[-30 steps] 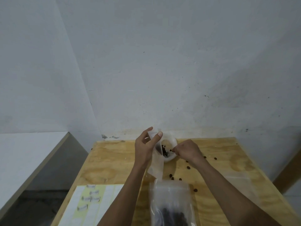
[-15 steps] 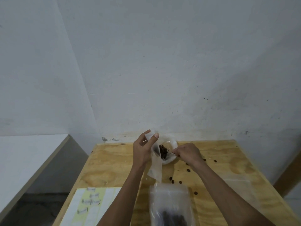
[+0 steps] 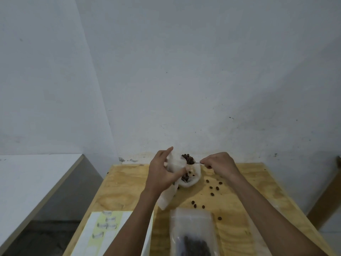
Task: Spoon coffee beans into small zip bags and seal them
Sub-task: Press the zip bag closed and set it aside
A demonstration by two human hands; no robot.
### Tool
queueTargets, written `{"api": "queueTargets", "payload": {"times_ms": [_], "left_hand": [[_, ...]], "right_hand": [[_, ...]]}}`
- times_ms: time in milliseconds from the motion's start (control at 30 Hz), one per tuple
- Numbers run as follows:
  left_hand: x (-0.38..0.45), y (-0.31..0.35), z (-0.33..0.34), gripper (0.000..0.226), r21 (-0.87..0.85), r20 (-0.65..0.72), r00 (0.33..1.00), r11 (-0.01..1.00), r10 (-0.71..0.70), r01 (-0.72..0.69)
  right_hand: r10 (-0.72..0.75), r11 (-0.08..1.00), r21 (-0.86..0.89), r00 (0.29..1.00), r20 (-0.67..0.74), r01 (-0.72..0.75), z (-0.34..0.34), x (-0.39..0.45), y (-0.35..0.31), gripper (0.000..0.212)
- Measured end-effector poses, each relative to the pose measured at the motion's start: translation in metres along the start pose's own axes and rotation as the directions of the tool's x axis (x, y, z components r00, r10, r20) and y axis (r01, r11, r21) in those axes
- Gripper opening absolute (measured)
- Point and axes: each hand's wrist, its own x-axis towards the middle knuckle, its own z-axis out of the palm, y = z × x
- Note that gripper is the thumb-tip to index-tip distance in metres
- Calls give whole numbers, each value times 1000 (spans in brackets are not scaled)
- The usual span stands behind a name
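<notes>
Translucent plastic is pinched at its mouth by the left hand [image 3: 162, 174], so that the small zip bag [image 3: 168, 195] is kept open and hangs slanted toward the counter [image 3: 125, 183], its lower end near the surface. The right hand [image 3: 219, 164] is closed on the thin handle of a spoon [image 3: 196, 163], whose bowl carries a heap of coffee beans [image 3: 187, 159] and is held level just beside the bag's mouth, apparently so the load can be tipped in. Directly beneath, a white bowl [image 3: 193, 180] of beans is placed, probably so that spills are caught; even so, loose beans [image 3: 215, 188] are scattered on the plywood to its right. A larger pouch [image 3: 192, 230], partly filled with beans, lies flat at the near edge, beside a sheet of labels [image 3: 103, 231] kept within reach, presumably for marking bags later.
</notes>
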Motion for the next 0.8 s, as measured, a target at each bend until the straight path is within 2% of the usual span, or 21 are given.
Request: {"api": "queueTargets", "payload": {"times_ms": [33,67,100,200,333,467,600,700,800], "left_hand": [[-2,-1,0,97,77,43,998,996,40,-44],[-4,-2,0,98,136,74,995,988,70,-79],[-6,-2,0,99,175,94,992,979,87,-103],[-12,-2,1,101,236,119,987,962,110,-136],[-17,-1,1,100,259,124,986,955,115,-144],[-17,0,0,101,270,129,984,950,123,-154],[-18,1,2,100,261,126,984,953,122,-151],[-19,1,4,100,239,120,987,961,110,-136],[-17,-3,4,100,177,90,993,980,75,-91]], "right_hand": [[-24,1000,7,1000,14,24,-5,-4,-4,33],[-31,1000,3,999,27,31,-9,-5,-5,33],[-33,999,-7,999,32,33,-12,-9,-7,22],[-40,999,14,999,32,40,-19,-19,-5,26],[-94,995,-35,993,75,97,-24,-32,0,11],[-220,954,-199,975,34,222,-22,-38,9,14],[-350,905,-263,937,-8,336,-17,-44,12,21],[-326,920,-256,942,-81,296,-13,-42,12,18],[-179,973,-170,975,-131,156,-2,-32,18,15]]}}
